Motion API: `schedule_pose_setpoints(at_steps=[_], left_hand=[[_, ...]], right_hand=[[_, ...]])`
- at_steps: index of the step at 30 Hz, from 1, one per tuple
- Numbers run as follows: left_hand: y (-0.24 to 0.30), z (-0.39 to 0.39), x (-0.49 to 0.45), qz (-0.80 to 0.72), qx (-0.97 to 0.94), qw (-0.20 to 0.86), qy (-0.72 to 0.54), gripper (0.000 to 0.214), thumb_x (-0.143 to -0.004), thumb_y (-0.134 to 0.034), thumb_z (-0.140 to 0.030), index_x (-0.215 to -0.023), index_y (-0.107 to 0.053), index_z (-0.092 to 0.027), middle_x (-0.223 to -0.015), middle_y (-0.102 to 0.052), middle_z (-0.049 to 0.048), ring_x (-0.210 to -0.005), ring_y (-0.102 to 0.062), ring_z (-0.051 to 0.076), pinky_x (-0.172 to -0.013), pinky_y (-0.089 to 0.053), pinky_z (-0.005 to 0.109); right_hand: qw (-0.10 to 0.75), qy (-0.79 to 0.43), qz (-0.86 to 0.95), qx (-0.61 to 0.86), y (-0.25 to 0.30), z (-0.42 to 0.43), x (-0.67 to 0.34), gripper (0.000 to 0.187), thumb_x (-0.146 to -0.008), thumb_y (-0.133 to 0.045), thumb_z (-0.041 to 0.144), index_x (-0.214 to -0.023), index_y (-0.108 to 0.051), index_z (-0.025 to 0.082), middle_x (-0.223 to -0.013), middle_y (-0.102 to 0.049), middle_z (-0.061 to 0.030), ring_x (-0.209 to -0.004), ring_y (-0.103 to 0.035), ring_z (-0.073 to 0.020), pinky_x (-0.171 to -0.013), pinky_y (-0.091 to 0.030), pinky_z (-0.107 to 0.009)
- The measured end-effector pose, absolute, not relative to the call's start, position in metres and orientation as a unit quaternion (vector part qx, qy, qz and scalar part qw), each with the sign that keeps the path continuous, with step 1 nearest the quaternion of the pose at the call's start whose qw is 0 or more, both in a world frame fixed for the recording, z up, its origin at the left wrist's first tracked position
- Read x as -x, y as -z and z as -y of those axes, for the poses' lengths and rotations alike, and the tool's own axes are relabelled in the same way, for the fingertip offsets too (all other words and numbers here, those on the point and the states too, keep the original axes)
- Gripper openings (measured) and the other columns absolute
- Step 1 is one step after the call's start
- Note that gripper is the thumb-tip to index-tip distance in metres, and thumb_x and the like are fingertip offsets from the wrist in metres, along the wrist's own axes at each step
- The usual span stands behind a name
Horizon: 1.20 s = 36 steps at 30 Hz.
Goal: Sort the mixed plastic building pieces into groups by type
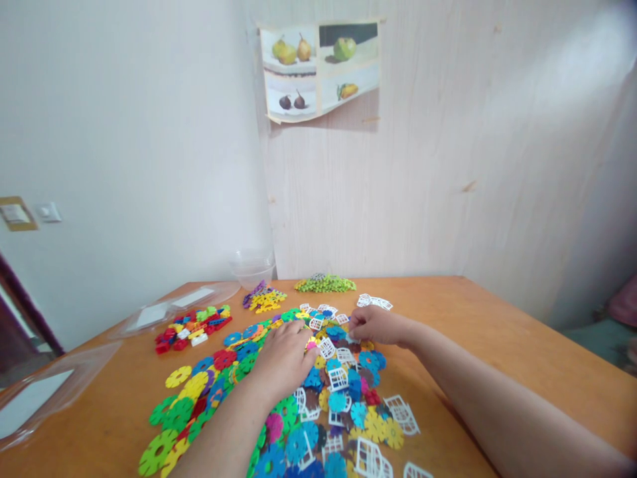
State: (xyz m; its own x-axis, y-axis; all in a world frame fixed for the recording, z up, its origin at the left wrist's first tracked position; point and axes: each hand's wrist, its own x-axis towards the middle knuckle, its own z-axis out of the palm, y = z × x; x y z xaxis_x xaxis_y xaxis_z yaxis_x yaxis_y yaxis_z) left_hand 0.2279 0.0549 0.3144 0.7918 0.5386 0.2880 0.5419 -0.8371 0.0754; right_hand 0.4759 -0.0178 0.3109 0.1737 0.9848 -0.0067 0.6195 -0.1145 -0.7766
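A big spread of flat plastic snowflake discs (233, 385) in green, yellow, blue, red and purple covers the wooden table (497, 345), mixed with white window-shaped pieces (338, 378). My left hand (284, 357) rests palm down on the pile's middle, fingers curled into the pieces. My right hand (374, 325) reaches in from the right, its fingers pinched together on the pile's far side near white pieces; what they grip is too small to make out.
Sorted heaps lie beyond the pile: red and mixed small bricks (192, 326), purple and yellow pieces (263, 299), green pieces (324, 284), white pieces (374, 302). A clear bowl (253, 267) and clear plastic lids (179, 305) sit at the back left. Walls close behind.
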Motion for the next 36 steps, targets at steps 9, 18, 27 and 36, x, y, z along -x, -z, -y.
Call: schedule_pose_setpoints(at_steps=[9, 18, 27, 36], left_hand=[[-0.322, -0.051, -0.228, 0.282, 0.948, -0.006, 0.146, 0.033, -0.094, -0.039, -0.038, -0.105, -0.066, -0.022, -0.125, -0.059, 0.0108, -0.116, -0.053, 0.028, -0.099, -0.041, 0.042], [-0.324, -0.05, -0.228, 0.271, 0.952, -0.011, 0.143, 0.032, -0.095, -0.038, -0.034, -0.106, -0.066, -0.022, -0.121, -0.06, 0.0101, -0.115, -0.054, 0.026, -0.099, -0.042, 0.039], [-0.326, -0.051, -0.227, 0.268, 0.951, -0.029, 0.15, 0.031, -0.089, -0.045, -0.028, -0.112, -0.066, -0.022, -0.121, -0.061, 0.0094, -0.116, -0.054, 0.026, -0.1, -0.042, 0.039], [-0.322, -0.049, -0.232, 0.231, 0.95, -0.036, 0.205, 0.032, -0.094, -0.044, -0.028, -0.114, -0.068, -0.026, -0.118, -0.068, 0.004, -0.116, -0.054, 0.024, -0.102, -0.039, 0.04]], right_hand=[[0.361, -0.343, 0.569, 0.654, -0.313, 0.017, -0.476, 0.007, -0.071, -0.066, 0.025, -0.073, -0.062, 0.019, -0.054, -0.061, 0.0042, -0.05, -0.053, -0.0094, -0.047, -0.04, -0.019], [0.351, -0.353, 0.578, 0.646, -0.308, 0.017, -0.47, 0.008, -0.074, -0.065, 0.027, -0.073, -0.066, 0.019, -0.053, -0.062, 0.0034, -0.051, -0.058, -0.011, -0.05, -0.044, -0.02], [0.361, -0.236, 0.596, 0.677, -0.305, 0.011, -0.459, 0.024, -0.072, -0.061, 0.017, -0.094, -0.072, 0.02, -0.08, -0.073, -0.0008, -0.069, -0.065, -0.0158, -0.061, -0.049, -0.023], [0.264, -0.111, 0.747, 0.6, -0.303, 0.01, -0.442, 0.039, -0.076, -0.057, 0.018, -0.11, -0.073, 0.028, -0.11, -0.074, -0.0016, -0.103, -0.065, -0.0227, -0.091, -0.048, -0.03]])
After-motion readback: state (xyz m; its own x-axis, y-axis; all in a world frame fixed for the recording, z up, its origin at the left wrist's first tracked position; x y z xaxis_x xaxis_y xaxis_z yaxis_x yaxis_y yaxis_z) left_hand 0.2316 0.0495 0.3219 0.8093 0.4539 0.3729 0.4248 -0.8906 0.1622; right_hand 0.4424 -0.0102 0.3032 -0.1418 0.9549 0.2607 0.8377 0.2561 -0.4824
